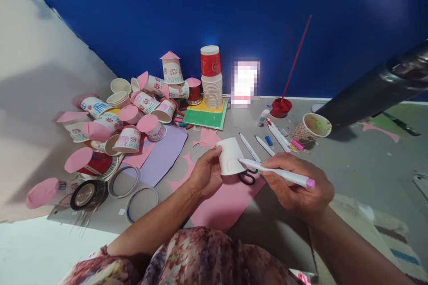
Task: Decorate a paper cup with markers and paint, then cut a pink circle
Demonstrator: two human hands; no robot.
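My left hand [207, 170] grips a white paper cup [230, 153] by its side, the cup tilted over the table. A faint pink curved line shows on the cup's wall. In my right hand [297, 187] is a white felt-tip pen [284, 175] with a pink end, its tip at the cup's right side near that line. Beneath the cup lie black-handled scissors [247, 177], partly hidden, and a sheet of pink paper [227, 207]. More felt-tip pens [249, 146] rest just beyond my right hand.
Decorated paper cups [130, 139] with pink paper tops crowd the left. Stacked cups [212, 91] stand on a green and yellow booklet [203, 118]. Tape rolls [123, 182] lie front left. At right are a patterned cup [310, 127], a red holder [281, 107] and a dark tube [371, 87].
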